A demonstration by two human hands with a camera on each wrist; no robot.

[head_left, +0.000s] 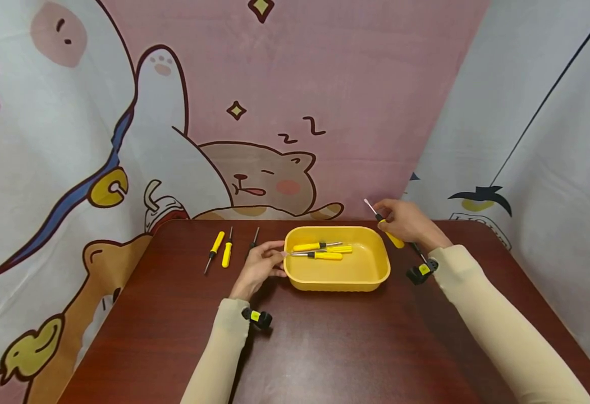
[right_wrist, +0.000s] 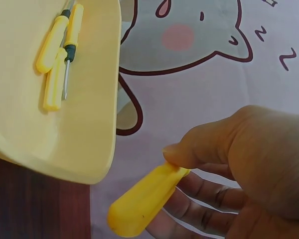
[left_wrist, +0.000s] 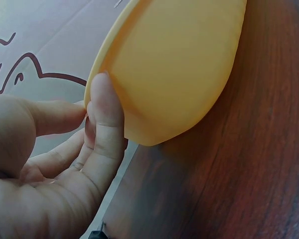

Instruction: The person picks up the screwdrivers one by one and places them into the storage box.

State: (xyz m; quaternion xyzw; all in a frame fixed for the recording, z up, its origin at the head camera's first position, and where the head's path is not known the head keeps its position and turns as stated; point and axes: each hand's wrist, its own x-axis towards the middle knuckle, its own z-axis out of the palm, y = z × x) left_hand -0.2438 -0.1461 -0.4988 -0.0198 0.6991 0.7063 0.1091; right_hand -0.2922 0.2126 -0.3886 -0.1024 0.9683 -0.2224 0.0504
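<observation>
My left hand (head_left: pixel 260 268) pinches the left rim of a yellow plastic basin (head_left: pixel 337 283) between thumb and fingers; the left wrist view shows the fingers against its outer wall. Inside the basin lie three yellow-handled screwdrivers (right_wrist: pixel 52 47). Just past the basin's right end, my right hand (head_left: pixel 401 219) holds another screwdriver (head_left: pixel 393 240) above the table. Its tip points up and to the left, its yellow handle slants down to the right. In the right wrist view the thumb and fingers pinch the upper part of the handle (right_wrist: pixel 144 199).
Left of the basin, two yellow-handled screwdrivers (head_left: pixel 227 249) lie on the dark brown table (head_left: pixel 325 348). A third dark shaft (head_left: pixel 255 237) shows behind my left hand. Another thin shaft (head_left: pixel 419 252) lies beneath my right wrist. A printed cartoon curtain (head_left: pixel 365 112) hangs behind the table.
</observation>
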